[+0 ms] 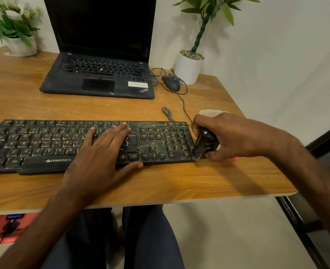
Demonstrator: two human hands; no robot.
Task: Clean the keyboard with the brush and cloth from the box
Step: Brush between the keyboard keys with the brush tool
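- Dark blue trousered knees sit closest to us, tucked under the near edge of the wooden table.
- Up to the fingers of the left hand: straight and spread, pressed flat on the keys right of centre, thumb on the near rim. Nothing held, it looks to be just pinning the board down.
- Right hand now, fingers and thumb curled tight round a stubby black brush, its working end down at the near right corner of the long black keyboard.
- My call on progress: brushing is under way. Pale dust streaks the letter keys, the number pad and the bare panel above the arrows, so plenty of sweeping is left, and the cloth wipe looks not yet done.
- Peeking out just beyond the right hand is a pale pinkish bundle. Cloth or box? Cannot tell.
- Writing: "ZEBRONICS" in white below the space bar, with "Ctrl" and "Enter" legible on keys.
- Farther back, the open black laptop has a dark screen and "ThinkPad" on its palm rest; its white sticker is too small to read.
- Right of it lies a black wired mouse, emblem unreadable, beside a white plant pot.
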